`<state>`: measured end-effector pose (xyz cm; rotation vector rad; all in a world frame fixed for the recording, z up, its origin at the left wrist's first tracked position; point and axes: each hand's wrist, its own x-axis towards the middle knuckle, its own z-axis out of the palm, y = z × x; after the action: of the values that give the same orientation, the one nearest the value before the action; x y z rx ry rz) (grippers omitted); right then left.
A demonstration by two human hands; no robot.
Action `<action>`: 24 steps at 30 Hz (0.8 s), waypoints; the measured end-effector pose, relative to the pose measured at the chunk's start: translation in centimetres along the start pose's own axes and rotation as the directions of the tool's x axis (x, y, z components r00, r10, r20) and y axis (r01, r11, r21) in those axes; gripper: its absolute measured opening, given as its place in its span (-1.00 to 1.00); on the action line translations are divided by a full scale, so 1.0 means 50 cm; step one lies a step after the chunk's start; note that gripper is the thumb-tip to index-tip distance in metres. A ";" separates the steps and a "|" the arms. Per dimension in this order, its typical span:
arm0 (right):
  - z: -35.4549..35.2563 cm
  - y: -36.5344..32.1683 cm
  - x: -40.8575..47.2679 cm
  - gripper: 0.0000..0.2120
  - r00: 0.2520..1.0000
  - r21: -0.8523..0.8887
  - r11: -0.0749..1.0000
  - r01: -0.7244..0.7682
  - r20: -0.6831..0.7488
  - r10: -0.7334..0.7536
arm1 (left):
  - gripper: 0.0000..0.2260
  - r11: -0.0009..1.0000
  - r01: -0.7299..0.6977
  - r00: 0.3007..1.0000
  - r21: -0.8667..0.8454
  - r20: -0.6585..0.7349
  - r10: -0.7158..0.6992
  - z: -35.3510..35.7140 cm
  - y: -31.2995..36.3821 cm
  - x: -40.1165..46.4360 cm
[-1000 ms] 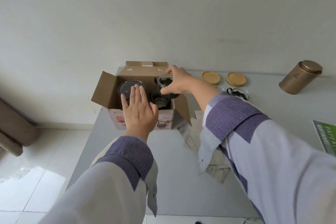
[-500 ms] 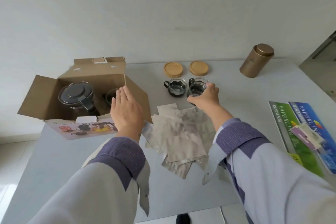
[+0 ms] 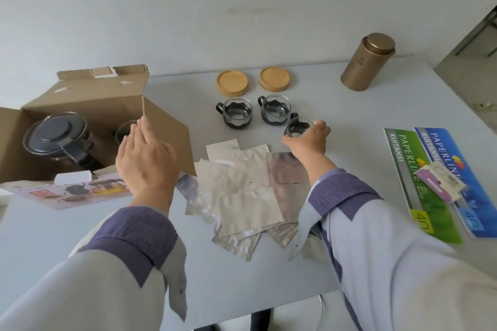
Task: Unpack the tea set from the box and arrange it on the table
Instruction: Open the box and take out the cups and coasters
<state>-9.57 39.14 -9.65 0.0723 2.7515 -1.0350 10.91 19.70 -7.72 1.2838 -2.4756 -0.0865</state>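
**Mia:** What is near the hands?

**Ben:** The right hand grips a glass cup at its rim. Two more cups stand just behind it on the table, and two wooden lids lie behind those. Shiny foil bags lie spread between the arms.

**Mia:** And the left hand?

**Ben:** Its fingers are straight and it holds nothing. It is at the side flap of the box. I cannot tell if it touches. The teapot with a dark lid sits inside the box, and one more glass is beside it.

**Mia:** Is there room?

**Ben:** Yes, bare grey table lies right of the cups. A gold tin stands far back. Two paper pads lie near the right edge. The box sits at the left edge. A pale wall is behind.
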 end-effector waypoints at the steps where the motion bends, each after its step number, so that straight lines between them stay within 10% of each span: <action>1: 0.003 0.003 0.003 -0.23 1.000 0.001 1.000 -0.004 -0.006 0.004 | -0.55 1.000 -0.002 1.000 -0.005 -0.006 0.002 0.000 0.000 0.000; 13: -0.009 -0.026 -0.020 -0.05 0.999 -0.240 0.971 0.001 -0.044 -0.012 | -0.51 1.000 -0.024 0.998 -0.011 0.066 0.025 -0.012 -0.002 -0.004; 24: 0.080 -0.247 -0.215 -0.17 0.873 -0.184 0.868 0.460 0.272 -0.405 | -0.45 0.992 -0.127 0.977 0.008 0.172 0.124 -0.070 -0.083 -0.010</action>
<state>0.22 27.48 -2.42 -0.6935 2.7117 -0.7210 15.58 18.01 -5.46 1.1680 -2.7033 -0.1482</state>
